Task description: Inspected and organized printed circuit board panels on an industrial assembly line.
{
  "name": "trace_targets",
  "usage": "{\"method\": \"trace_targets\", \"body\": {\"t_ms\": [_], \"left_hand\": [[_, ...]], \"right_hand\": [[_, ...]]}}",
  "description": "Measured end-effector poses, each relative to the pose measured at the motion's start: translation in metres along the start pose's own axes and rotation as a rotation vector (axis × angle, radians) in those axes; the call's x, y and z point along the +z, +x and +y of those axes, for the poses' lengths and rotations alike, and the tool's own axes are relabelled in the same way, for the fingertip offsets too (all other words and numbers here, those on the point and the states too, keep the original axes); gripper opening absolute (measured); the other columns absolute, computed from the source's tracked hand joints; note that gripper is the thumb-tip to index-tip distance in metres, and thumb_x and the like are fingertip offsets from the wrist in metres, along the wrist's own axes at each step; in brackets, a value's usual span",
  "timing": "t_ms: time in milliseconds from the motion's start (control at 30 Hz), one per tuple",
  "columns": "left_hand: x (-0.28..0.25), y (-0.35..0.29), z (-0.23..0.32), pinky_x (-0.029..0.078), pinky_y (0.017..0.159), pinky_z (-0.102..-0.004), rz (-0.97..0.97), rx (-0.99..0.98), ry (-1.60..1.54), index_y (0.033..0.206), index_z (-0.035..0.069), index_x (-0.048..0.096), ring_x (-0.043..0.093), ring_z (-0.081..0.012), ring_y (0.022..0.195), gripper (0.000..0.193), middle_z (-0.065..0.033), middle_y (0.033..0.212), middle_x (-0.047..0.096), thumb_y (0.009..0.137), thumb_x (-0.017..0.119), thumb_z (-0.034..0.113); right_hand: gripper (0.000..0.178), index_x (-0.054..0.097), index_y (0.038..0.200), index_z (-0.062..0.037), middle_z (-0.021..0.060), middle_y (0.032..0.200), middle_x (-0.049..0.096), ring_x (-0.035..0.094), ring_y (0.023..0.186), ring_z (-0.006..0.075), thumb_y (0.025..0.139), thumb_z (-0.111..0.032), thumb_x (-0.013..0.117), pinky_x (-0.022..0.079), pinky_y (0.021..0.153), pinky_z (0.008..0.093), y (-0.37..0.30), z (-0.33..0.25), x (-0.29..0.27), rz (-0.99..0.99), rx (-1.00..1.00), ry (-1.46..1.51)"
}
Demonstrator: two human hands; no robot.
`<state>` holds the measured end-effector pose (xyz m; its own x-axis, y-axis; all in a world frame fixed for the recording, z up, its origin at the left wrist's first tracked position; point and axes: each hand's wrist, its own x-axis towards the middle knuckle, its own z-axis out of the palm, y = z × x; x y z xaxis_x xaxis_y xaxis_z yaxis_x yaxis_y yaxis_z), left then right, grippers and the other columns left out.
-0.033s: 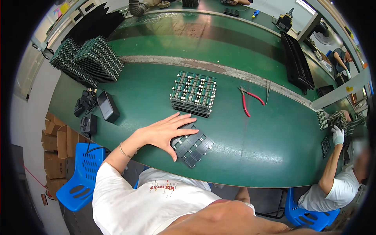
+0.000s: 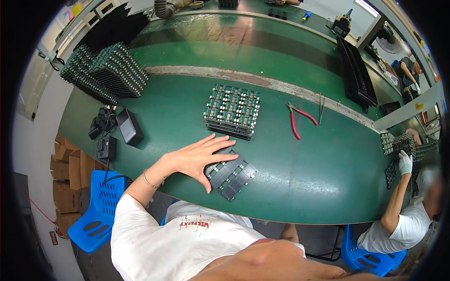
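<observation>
My left hand (image 2: 201,158) lies palm down with fingers and thumb spread, covering the upper left part of a dark grey slotted panel (image 2: 240,177). Small light metallic bits show in the panel's cut-outs and along its edges. Just beyond my fingertips stands a stack of green circuit-board panels (image 2: 231,107), with dark layers visible at its near side. My right arm (image 2: 290,232) drops below the table's front edge, which hides the hand. Red-handled cutting pliers (image 2: 300,119) rest open to the right of the stack, with metal tweezers (image 2: 321,110) beside them.
Tall stacks of board panels (image 2: 118,71) stand at the far left. Nearer are a black box-shaped device (image 2: 129,127) and cabled adapters (image 2: 106,147). A raised strip (image 2: 262,83) crosses the green table (image 2: 300,187). Black trays (image 2: 356,75) lie far right; a gloved co-worker (image 2: 398,210) sits at right.
My left hand and the panel under it have not moved. At the right, the co-worker's bare hand shows slightly more above the boards.
</observation>
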<state>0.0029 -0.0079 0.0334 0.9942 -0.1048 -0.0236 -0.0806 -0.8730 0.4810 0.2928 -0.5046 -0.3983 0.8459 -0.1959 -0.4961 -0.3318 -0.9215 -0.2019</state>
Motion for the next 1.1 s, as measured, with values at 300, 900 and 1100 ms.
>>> {"method": "trace_targets", "body": {"t_ms": [300,900,1100], "left_hand": [[0.007,0.001,-0.005,0.013,0.111,-0.0534,0.009,0.034,-0.028,0.139,0.019,0.037,0.021,-0.0352,0.136,0.11,-0.0137,0.147,0.024,0.044,0.078,0.058],[0.016,0.012,0.007,0.012,0.112,-0.0511,-0.015,-0.013,0.024,0.138,0.016,0.04,0.02,-0.0337,0.136,0.111,-0.011,0.148,0.024,0.042,0.078,0.057],[0.019,0.012,0.008,0.013,0.112,-0.0495,0.009,-0.019,0.062,0.138,0.015,0.039,0.02,-0.0333,0.137,0.113,-0.0109,0.148,0.024,0.04,0.08,0.053]], "right_hand": [[0.039,0.06,0.103,-0.0041,0.0183,0.1,0.061,0.057,0.09,0.037,0.08,-0.036,0.055,0.048,0.071,0.0421,-0.01,0.003,0.024,-0.099,-0.07,-0.052],[0.044,0.061,0.113,-0.0068,0.0158,0.114,0.061,0.057,0.104,0.036,0.078,-0.033,0.055,0.047,0.083,0.0402,-0.084,0.043,0.074,-0.171,-0.172,0.129],[0.024,0.068,0.087,-0.0054,0.006,0.075,0.064,0.057,0.062,0.0176,0.084,-0.022,0.051,0.046,0.058,0.0297,-0.17,0.076,0.17,-0.393,-0.186,0.391]]}}
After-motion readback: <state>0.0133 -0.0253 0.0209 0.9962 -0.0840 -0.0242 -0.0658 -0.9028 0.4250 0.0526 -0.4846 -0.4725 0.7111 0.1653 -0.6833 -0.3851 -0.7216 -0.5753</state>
